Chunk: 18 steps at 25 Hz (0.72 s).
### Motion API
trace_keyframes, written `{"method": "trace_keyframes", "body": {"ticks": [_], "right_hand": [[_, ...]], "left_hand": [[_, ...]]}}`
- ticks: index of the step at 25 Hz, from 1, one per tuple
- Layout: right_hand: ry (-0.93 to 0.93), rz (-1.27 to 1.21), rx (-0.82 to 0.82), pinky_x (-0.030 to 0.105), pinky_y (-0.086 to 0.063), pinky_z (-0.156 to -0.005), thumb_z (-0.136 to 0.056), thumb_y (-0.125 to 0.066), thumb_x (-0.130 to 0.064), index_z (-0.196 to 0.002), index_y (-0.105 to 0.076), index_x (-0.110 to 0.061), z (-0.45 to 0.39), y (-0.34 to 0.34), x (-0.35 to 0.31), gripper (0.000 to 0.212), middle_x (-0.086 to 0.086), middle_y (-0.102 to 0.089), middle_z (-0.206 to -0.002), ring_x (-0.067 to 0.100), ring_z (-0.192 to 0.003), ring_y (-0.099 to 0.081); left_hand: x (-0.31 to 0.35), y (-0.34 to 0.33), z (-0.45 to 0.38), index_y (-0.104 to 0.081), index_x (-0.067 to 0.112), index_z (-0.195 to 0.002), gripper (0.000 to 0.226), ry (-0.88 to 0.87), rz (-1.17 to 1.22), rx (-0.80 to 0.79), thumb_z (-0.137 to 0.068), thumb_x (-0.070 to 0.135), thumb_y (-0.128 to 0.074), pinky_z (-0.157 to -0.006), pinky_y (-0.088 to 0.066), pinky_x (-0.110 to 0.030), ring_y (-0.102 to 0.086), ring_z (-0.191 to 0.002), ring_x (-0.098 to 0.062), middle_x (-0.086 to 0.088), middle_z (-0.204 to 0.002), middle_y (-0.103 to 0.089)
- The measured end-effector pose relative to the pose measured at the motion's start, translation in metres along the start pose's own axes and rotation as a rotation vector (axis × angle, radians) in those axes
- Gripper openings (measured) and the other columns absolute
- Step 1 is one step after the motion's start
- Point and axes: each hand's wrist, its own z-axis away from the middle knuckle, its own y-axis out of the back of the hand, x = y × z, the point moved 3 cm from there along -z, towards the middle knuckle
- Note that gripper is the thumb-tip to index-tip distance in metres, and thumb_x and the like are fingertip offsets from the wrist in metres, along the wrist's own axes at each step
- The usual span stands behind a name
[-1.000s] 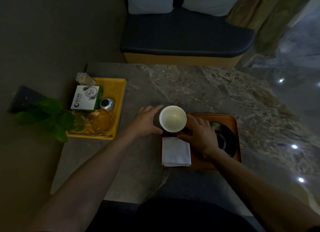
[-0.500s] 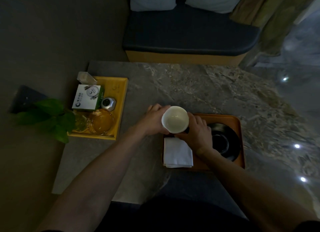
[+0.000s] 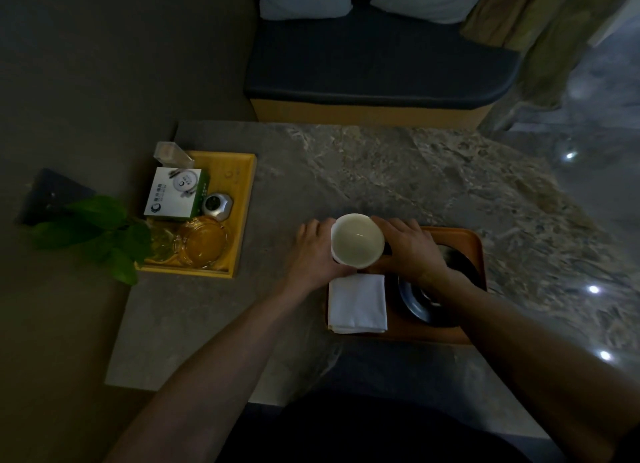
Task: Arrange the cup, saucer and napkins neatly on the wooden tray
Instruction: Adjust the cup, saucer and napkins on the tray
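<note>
The left hand [image 3: 313, 251] and the right hand [image 3: 410, 248] hold a white cup [image 3: 357, 240] between them, the left hand's fingers [image 3: 311, 225] curled round its nine o'clock side and the right hand's round its three o'clock side. The cup is upright, mouth up, at the tray's eleven o'clock corner; whether it rests on the tray or is lifted off it cannot be told. The wooden tray [image 3: 474, 251] lies on the marble bench [image 3: 381, 172] in front of the person. A folded white napkin [image 3: 357, 303] lies flat on the tray at the cup's six o'clock, just beside it. A dark saucer [image 3: 415, 305] sits on the tray at the napkin's three o'clock, partly hidden by the right wrist. Well apart, at the cup's nine o'clock, a yellow tray [image 3: 242, 192] holds a white box [image 3: 175, 194], a small silver jar [image 3: 217, 206] and an amber glass dish [image 3: 204, 243]. A green plant [image 3: 100, 234] overhangs that tray's near corner.
</note>
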Motion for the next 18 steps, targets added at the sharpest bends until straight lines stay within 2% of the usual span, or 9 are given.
{"method": "trace_keyframes", "body": {"ticks": [3, 6, 9, 12, 18], "right_hand": [[0.007, 0.014, -0.017, 0.052, -0.033, -0.103, -0.065, -0.07, -0.071, -0.148, -0.023, -0.029, 0.0, 0.003, -0.003, 0.104, 0.003, -0.044, -0.145, 0.029, -0.131, -0.036], [-0.024, 0.005, 0.013, 0.054, -0.03, -0.106, -0.064, -0.075, -0.064, -0.149, -0.019, -0.028, 0.006, 0.0, -0.007, 0.108, 0.003, -0.041, -0.147, 0.029, -0.133, -0.034], [-0.003, 0.017, 0.139, 0.052, -0.034, -0.103, -0.06, -0.078, -0.063, -0.143, -0.027, -0.026, 0.014, -0.005, -0.014, 0.104, 0.005, -0.047, -0.139, 0.029, -0.127, -0.04], [0.01, 0.046, 0.213, 0.052, -0.036, -0.1, -0.056, -0.079, -0.062, -0.138, -0.033, -0.026, 0.015, -0.008, -0.017, 0.1, 0.006, -0.051, -0.133, 0.03, -0.122, -0.044], [0.017, 0.07, 0.09, 0.047, -0.03, -0.105, -0.06, -0.081, -0.056, -0.144, -0.032, -0.028, 0.005, -0.002, -0.01, 0.101, 0.001, -0.044, -0.141, 0.026, -0.127, -0.034]], "left_hand": [[0.002, 0.0, 0.001, -0.036, 0.029, -0.134, 0.1, 0.014, -0.024, -0.016, -0.052, 0.065, -0.08, -0.096, -0.039, -0.04, -0.041, -0.123, -0.024, -0.002, -0.134, -0.048], [0.002, 0.008, -0.008, -0.031, 0.032, -0.134, 0.103, -0.018, -0.084, -0.11, -0.049, 0.07, -0.078, -0.097, -0.037, -0.044, -0.037, -0.125, -0.026, -0.003, -0.135, -0.042], [0.003, 0.017, -0.024, -0.018, 0.036, -0.141, 0.111, -0.12, -0.241, -0.238, -0.053, 0.066, -0.079, -0.103, -0.031, -0.052, -0.029, -0.13, -0.03, -0.003, -0.142, -0.033], [0.004, 0.018, -0.037, -0.008, 0.037, -0.146, 0.119, -0.2, -0.368, -0.299, -0.055, 0.061, -0.081, -0.105, -0.027, -0.051, -0.026, -0.131, -0.03, -0.003, -0.144, -0.029], [-0.001, 0.013, -0.035, -0.014, 0.043, -0.139, 0.114, -0.183, -0.256, -0.279, -0.047, 0.074, -0.074, -0.099, -0.03, -0.047, -0.03, -0.124, -0.028, -0.001, -0.134, -0.034]]}}
